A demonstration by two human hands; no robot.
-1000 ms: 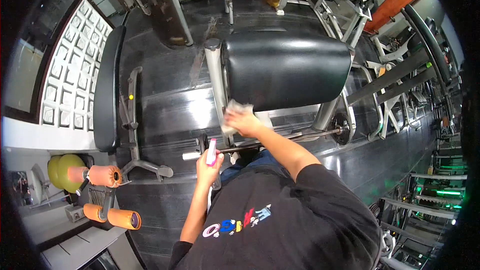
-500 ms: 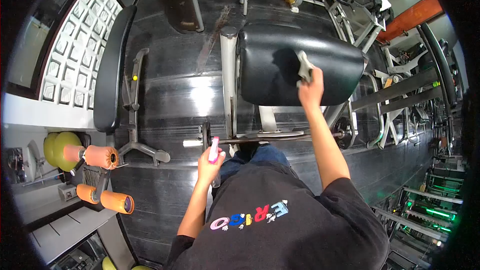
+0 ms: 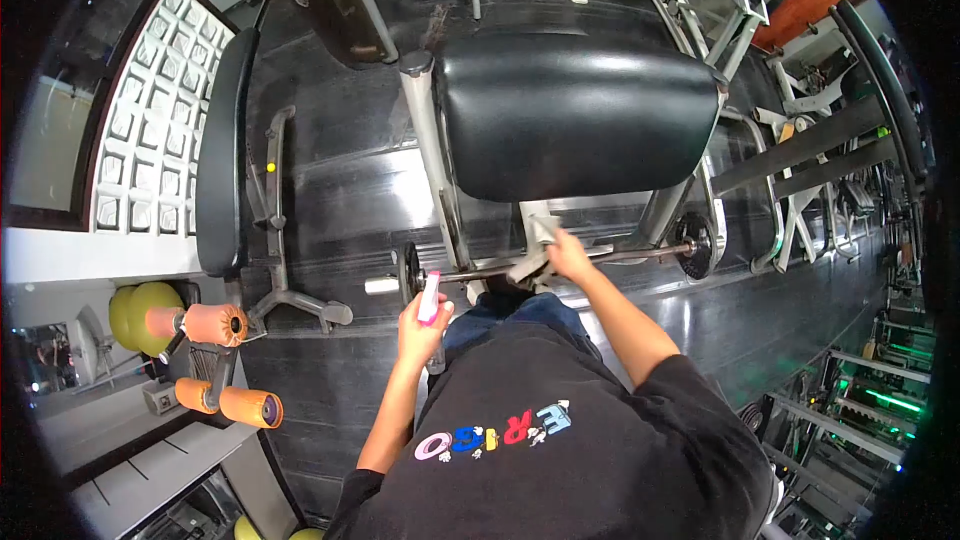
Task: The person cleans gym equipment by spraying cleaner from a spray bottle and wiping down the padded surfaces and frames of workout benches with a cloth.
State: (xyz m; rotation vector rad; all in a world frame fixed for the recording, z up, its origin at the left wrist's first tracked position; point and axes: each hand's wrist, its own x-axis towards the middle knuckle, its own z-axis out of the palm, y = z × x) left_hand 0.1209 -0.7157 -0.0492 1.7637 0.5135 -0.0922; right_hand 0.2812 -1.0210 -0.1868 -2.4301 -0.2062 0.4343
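Observation:
My left hand is closed round a spray bottle with a white and pink trigger head, held low in front of my body. Its clear lower part shows faintly below the hand. My right hand grips a light grey cloth just below the front edge of a black padded bench. The cloth hangs close to a barbell that lies across under the pad; whether the two touch I cannot tell. The pad's surface is smooth and shiny.
A narrow black bench stands at the left, near orange foam rollers on a machine and a green ball. Weight plates sit on the barbell's right end. More gym machines line the right side.
My right hand has come down off the pad toward me, carrying the cloth to the barbell's level. The left hand with the spray bottle is nearly still. The view has shifted slightly.

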